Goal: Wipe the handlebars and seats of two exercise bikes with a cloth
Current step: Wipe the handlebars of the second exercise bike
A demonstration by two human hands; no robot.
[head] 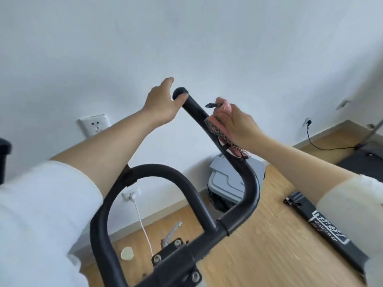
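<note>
Both are best used: cloth (223, 108) clenched round the handlebar (196, 112) by the right grip (242, 123), tip steadied by the open left grip (162, 104).

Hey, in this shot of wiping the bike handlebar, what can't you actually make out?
Head view:
- Bike seat: outside the frame.
- Cloth: the part under the right hand is hidden by it.
- White lettering on the black floor bar: too blurred to read.
- Print on the gray bin: too small.
</note>
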